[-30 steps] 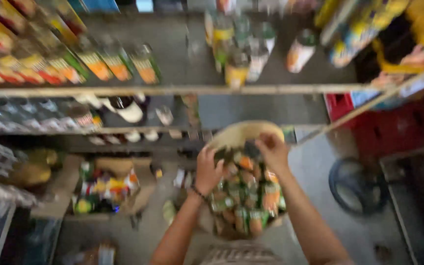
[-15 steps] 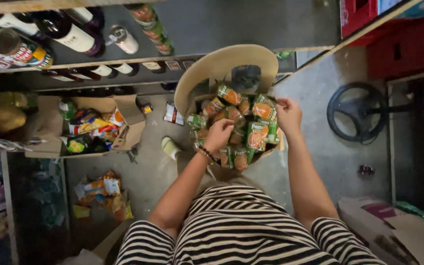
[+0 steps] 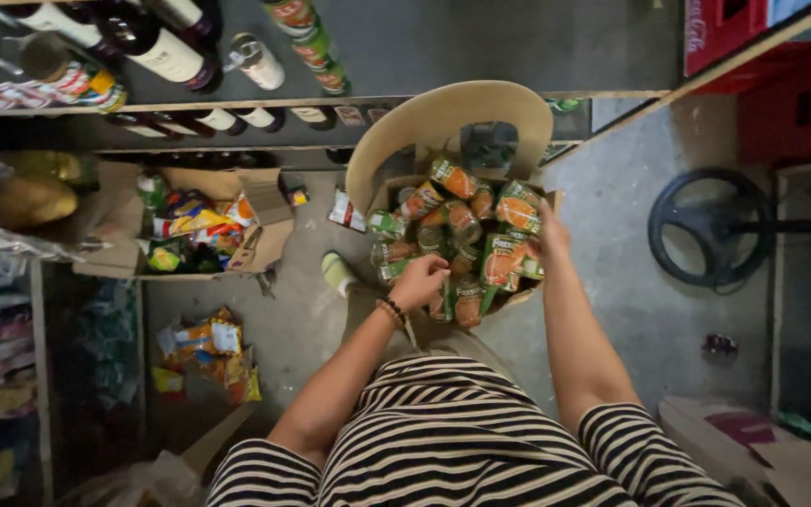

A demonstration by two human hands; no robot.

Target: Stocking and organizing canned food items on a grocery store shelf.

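A cardboard box [image 3: 382, 192] full of orange-and-green jars and packets [image 3: 462, 221] rests on a beige plastic chair [image 3: 452, 117] in front of me. My left hand [image 3: 421, 280] is curled into the near side of the box, its fingers closed around one of the jars. Over at the box's right edge, my right hand [image 3: 548, 235] has its fingers against a green and orange packet [image 3: 518, 208]; whether it grips the packet is unclear. My striped shirt fills the bottom of the view.
Wooden shelves [image 3: 237, 101] with bottles and cans run across the top. An open cardboard box [image 3: 260, 235] of snack packets stands at left, with loose packets [image 3: 208, 347] on the floor. A black ring-shaped stand [image 3: 706, 230] and red crates [image 3: 781, 94] are at right.
The view has tipped down from the shelves to the box and my lap. Both hands stay in the box; my left hand has closed deeper among the jars.
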